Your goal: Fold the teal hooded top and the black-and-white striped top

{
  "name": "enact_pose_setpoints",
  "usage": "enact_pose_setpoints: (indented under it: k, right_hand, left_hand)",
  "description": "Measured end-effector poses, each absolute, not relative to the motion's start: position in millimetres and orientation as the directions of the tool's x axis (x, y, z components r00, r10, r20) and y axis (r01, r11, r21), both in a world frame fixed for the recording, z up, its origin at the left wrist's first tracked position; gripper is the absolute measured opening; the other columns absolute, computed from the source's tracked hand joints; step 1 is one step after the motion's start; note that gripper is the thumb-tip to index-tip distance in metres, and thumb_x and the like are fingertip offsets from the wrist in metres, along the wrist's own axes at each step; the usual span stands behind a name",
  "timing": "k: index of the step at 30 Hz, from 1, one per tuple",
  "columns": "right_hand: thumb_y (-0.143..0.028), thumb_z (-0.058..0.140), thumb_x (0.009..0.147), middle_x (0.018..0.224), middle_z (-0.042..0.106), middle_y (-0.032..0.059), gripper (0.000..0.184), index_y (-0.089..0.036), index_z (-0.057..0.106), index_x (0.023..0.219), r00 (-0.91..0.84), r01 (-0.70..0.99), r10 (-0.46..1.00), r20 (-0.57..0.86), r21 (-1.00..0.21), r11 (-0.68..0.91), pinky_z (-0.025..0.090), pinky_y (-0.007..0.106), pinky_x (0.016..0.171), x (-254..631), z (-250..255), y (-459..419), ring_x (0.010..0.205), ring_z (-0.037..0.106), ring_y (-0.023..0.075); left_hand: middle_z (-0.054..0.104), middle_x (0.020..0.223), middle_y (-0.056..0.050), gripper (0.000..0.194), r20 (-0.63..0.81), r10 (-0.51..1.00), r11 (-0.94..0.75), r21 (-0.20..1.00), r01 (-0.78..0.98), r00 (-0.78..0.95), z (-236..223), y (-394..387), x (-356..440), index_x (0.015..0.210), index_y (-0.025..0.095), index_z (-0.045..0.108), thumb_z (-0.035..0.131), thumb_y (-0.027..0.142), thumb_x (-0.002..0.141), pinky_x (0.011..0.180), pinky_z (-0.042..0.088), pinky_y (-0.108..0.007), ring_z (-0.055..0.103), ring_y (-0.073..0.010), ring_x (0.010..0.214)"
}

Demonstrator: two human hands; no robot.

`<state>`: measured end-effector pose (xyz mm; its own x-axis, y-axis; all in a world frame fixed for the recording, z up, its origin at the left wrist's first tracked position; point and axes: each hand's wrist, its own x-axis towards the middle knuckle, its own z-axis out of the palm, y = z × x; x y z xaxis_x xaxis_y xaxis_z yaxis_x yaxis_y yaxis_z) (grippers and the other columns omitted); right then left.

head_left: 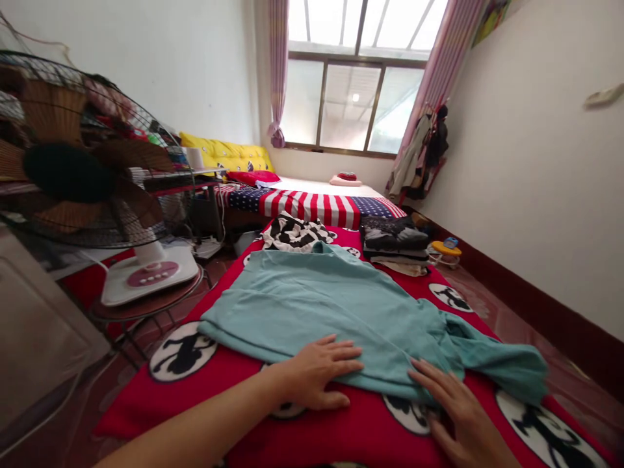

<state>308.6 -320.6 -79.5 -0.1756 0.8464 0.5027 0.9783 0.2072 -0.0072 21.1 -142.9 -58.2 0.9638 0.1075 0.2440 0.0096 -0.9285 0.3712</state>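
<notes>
A teal long-sleeved top (312,305) lies spread sideways on a red cloth (273,429) printed with black-and-white round figures. One sleeve stretches out to the right, bunched in folds. My left hand (322,372) rests flat on the top's near edge, fingers extended to the right and thumb on the red cloth. Farther right, my right hand (451,403) touches the near edge with its fingertips, the fingers stretched out and thumb apart. Neither hand grips the fabric.
Beyond the top lie a black-and-white patterned cloth (296,233) and a stack of folded dark clothes (394,242). A fan (73,162) stands on a round stool at left. A bed with a flag-patterned cover (312,207) is under the window. A small yellow stool (444,249) sits at right.
</notes>
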Motion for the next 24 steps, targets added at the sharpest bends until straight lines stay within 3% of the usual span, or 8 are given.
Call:
enact_pose_setpoints:
  k: [6, 11, 18, 24]
  right_hand:
    - [-0.011, 0.044, 0.072, 0.140, 0.052, -0.0015, 0.070, -0.036, 0.050, 0.137, -0.160, 0.979, 0.813, 0.559, -0.014, 0.202, 0.049, 0.040, 0.096, 333.3, -105.3, -318.6, 0.125, 0.053, 0.0232]
    - [-0.008, 0.040, 0.070, 0.135, 0.057, -0.0025, 0.070, -0.035, 0.055, 0.133, -0.043, 0.991, 0.837, 0.546, -0.086, 0.107, 0.051, 0.040, 0.095, 330.6, -109.1, -305.5, 0.120, 0.058, 0.0225]
    - [-0.008, 0.037, 0.077, 0.130, 0.061, -0.0036, 0.062, -0.034, 0.059, 0.129, -0.057, 0.983, 0.835, 0.548, -0.113, 0.141, 0.054, 0.030, 0.091, 338.5, -78.4, -318.6, 0.111, 0.063, 0.0187]
    - [-0.006, 0.038, 0.078, 0.128, 0.062, -0.0041, 0.061, -0.033, 0.062, 0.127, -0.115, 0.986, 0.898, 0.424, -0.059, 0.154, 0.053, 0.030, 0.093, 338.3, -58.7, -345.3, 0.114, 0.062, 0.0196]
  left_hand:
    - [0.031, 0.155, -0.003, 0.078, 0.091, 0.399, -0.909, 0.170, 0.380, 0.913, -40.8, -99.2, -97.5, 0.145, 0.029, 0.036, 0.052, 0.013, 0.071, 0.117, 0.022, -0.048, 0.030, -0.0249, 0.141]
    - [0.036, 0.151, -0.004, 0.082, 0.095, 0.623, -0.780, 0.010, 0.625, 0.776, -47.6, -68.3, -152.2, 0.142, 0.028, 0.043, 0.038, -0.005, 0.067, 0.111, 0.031, -0.057, 0.031, -0.0259, 0.141]
    - [0.050, 0.142, -0.002, 0.075, 0.049, 0.639, -0.768, 0.101, 0.633, 0.767, -31.7, -74.6, -155.4, 0.132, 0.028, 0.056, 0.036, -0.009, 0.070, 0.109, 0.039, -0.045, 0.042, -0.0236, 0.134]
    - [0.052, 0.140, -0.002, 0.073, -0.111, 0.651, -0.732, 0.170, 0.660, 0.751, -12.4, -106.0, -170.5, 0.129, 0.031, 0.059, 0.040, -0.005, 0.069, 0.107, 0.041, -0.048, 0.046, -0.0276, 0.131]
